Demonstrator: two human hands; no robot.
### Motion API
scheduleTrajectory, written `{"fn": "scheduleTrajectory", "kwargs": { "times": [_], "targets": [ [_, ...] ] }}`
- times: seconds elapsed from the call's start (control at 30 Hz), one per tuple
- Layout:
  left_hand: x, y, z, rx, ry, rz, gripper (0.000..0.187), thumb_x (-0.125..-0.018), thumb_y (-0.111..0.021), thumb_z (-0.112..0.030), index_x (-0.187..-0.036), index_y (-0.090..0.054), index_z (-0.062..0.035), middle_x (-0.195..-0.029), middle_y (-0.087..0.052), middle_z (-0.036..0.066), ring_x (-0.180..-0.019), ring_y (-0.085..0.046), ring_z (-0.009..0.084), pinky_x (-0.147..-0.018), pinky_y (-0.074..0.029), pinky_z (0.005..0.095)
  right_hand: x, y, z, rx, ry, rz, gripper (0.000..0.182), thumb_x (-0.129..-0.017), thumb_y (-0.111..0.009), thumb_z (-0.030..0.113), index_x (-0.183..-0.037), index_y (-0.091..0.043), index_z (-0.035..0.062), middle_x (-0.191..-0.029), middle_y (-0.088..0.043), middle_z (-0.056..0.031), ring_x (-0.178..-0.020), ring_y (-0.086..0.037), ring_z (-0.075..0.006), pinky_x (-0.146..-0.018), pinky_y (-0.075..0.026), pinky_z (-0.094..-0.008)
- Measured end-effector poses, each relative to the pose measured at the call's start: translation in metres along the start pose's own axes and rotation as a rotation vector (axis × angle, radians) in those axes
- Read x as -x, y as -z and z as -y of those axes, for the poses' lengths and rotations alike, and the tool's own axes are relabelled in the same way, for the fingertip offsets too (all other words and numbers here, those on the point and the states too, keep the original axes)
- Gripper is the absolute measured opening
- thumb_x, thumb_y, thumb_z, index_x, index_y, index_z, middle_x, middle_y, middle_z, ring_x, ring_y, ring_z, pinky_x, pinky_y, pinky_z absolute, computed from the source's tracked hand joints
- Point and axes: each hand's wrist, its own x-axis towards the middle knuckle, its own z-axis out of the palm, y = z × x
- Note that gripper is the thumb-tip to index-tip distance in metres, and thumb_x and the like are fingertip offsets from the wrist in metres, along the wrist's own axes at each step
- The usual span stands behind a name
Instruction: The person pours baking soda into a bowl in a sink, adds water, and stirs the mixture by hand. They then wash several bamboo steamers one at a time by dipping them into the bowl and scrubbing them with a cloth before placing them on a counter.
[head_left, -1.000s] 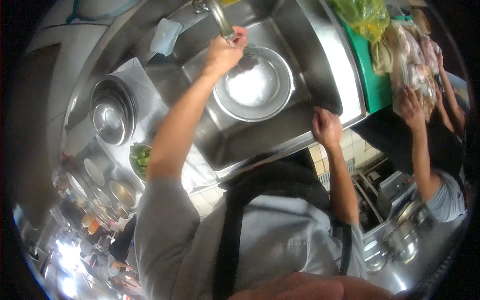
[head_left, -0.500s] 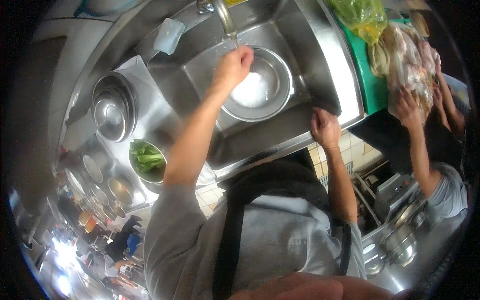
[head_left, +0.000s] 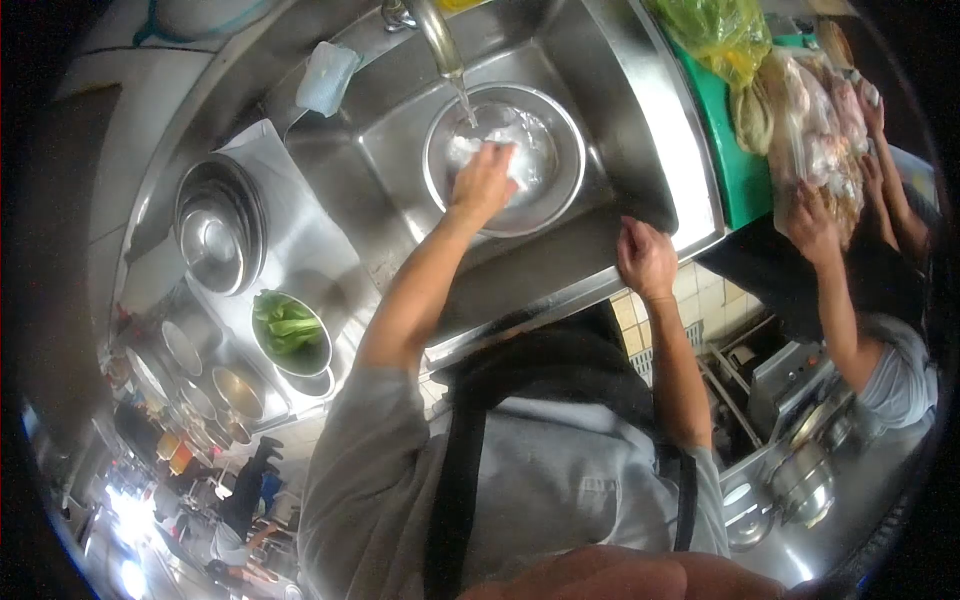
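Note:
A round metal bowl [head_left: 570, 200] with water and something whitish in it sits in the steel sink [head_left: 640, 120]. From the tap [head_left: 447, 45] a stream of water falls into the bowl. My left hand [head_left: 485, 185] reaches over the near left part of the bowl, fingers stretched toward the water and apart; I see nothing held in them. Over the sink's front rim rests my right hand [head_left: 648, 260], its fingers curled closed with no object visible in it.
Left of the sink stand stacked metal bowls [head_left: 212, 245] and a pot of green leaves [head_left: 290, 328]. A pale blue sponge or cloth [head_left: 328, 78] lies on the sink's back ledge. On the right, another person's hand [head_left: 815, 228] touches bagged meat [head_left: 825, 135] beside a green board [head_left: 735, 190].
My left hand has come down from under the tap to the near side of the bowl, its fingers opening out. The water stream now shows freely. My right hand stays at the rim.

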Motion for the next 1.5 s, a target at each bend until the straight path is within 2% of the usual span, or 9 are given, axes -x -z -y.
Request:
{"fn": "scheduleTrajectory", "kwargs": {
  "times": [0.2,0.3,0.6,0.73,0.87,1.0,1.17,1.27,1.5],
  "targets": [
    [-0.038,0.0,0.019,0.033,0.369,-0.091,0.036,-0.096,-0.06,-0.019,-0.132,-0.059,-0.0155,-0.128,-0.056,0.015,-0.115,-0.061,0.0379,-0.096,-0.053,0.0494,0.002,-0.006,-0.005,0.019,0.032,-0.037,0.028,-0.085,-0.068,0.014,-0.112,-0.07,0.0121,-0.089,-0.071,-0.0098,-0.078,-0.066,-0.0315,-0.075,-0.051,-0.0419],
    [-0.033,-0.001,0.003,-0.183,-0.171,0.058,0.034,-0.094,-0.062,-0.021,-0.127,-0.061,-0.0128,-0.126,-0.058,0.014,-0.119,-0.058,0.0334,-0.098,-0.051,0.0495,-0.001,0.002,0.0,0.018,0.018,0.02,0.027,-0.085,-0.068,0.015,-0.112,-0.07,0.0119,-0.09,-0.071,-0.0089,-0.079,-0.066,-0.0309,-0.074,-0.05,-0.0419],
    [-0.039,-0.018,0.013,-0.237,-0.423,0.07,0.043,-0.088,-0.068,-0.015,-0.13,-0.06,-0.008,-0.131,-0.059,0.017,-0.12,-0.056,0.035,-0.103,-0.046,0.0465,0.0,-0.001,-0.002,0.022,0.005,-0.013,0.025,-0.085,-0.068,0.015,-0.111,-0.071,0.0131,-0.089,-0.07,-0.0086,-0.079,-0.065,-0.0315,-0.075,-0.052,-0.043],
    [-0.045,-0.009,0.014,-0.134,0.12,-0.055,0.04,-0.088,-0.067,-0.015,-0.128,-0.063,-0.0134,-0.134,-0.058,0.016,-0.128,-0.053,0.035,-0.112,-0.041,0.0469,0.004,0.0,0.0,0.018,0.0,-0.024,0.025,-0.086,-0.068,0.016,-0.11,-0.071,0.0127,-0.09,-0.071,-0.0093,-0.079,-0.065,-0.033,-0.075,-0.053,-0.0441],
    [-0.029,-0.021,0.027,-0.326,-0.499,-0.066,0.046,-0.088,-0.067,-0.014,-0.134,-0.06,-0.0139,-0.137,-0.054,0.015,-0.128,-0.053,0.0343,-0.111,-0.042,0.0452,-0.001,-0.002,-0.003,0.014,0.004,-0.017,0.025,-0.085,-0.068,0.016,-0.109,-0.071,0.0121,-0.09,-0.071,-0.0104,-0.08,-0.065,-0.0349,-0.073,-0.054,-0.0457],
    [-0.038,0.0,0.028,-0.272,0.193,-0.183,0.039,-0.088,-0.067,-0.013,-0.126,-0.058,-0.0096,-0.131,-0.055,0.016,-0.121,-0.054,0.0347,-0.104,-0.047,0.0473,0.003,0.002,-0.003,-0.019,-0.006,0.012,0.027,-0.084,-0.067,0.015,-0.11,-0.069,0.0113,-0.09,-0.07,-0.0116,-0.08,-0.065,-0.0358,-0.074,-0.054,-0.0471],
    [-0.019,-0.003,0.028,-0.084,-0.324,0.345,0.018,-0.092,-0.061,-0.017,-0.109,-0.064,-0.0117,-0.111,-0.066,0.013,-0.108,-0.064,0.034,-0.088,-0.052,0.0489,0.007,-0.001,-0.011,-0.008,-0.086,0.151,0.03,-0.085,-0.066,0.018,-0.114,-0.067,0.0111,-0.103,-0.071,-0.0122,-0.092,-0.067,-0.035,-0.084,-0.056,-0.0477],
    [-0.035,0.01,0.031,-0.161,0.102,-0.048,0.027,-0.09,-0.066,-0.017,-0.116,-0.062,-0.0128,-0.114,-0.067,0.014,-0.106,-0.064,0.0356,-0.091,-0.051,0.0509,0.005,0.007,-0.006,-0.024,-0.017,0.067,0.026,-0.085,-0.064,0.018,-0.11,-0.066,0.0095,-0.092,-0.07,-0.011,-0.085,-0.068,-0.0332,-0.081,-0.054,-0.0462],
    [-0.024,0.025,0.007,-0.345,0.026,0.341,0.033,-0.091,-0.068,-0.02,-0.119,-0.058,-0.0061,-0.12,-0.063,0.02,-0.113,-0.063,0.0373,-0.094,-0.053,0.0502,0.004,0.005,-0.007,0.002,0.045,-0.055,0.019,-0.086,-0.067,0.016,-0.103,-0.069,0.0109,-0.084,-0.069,-0.0071,-0.077,-0.067,-0.0289,-0.072,-0.052,-0.042]
  ]
}}
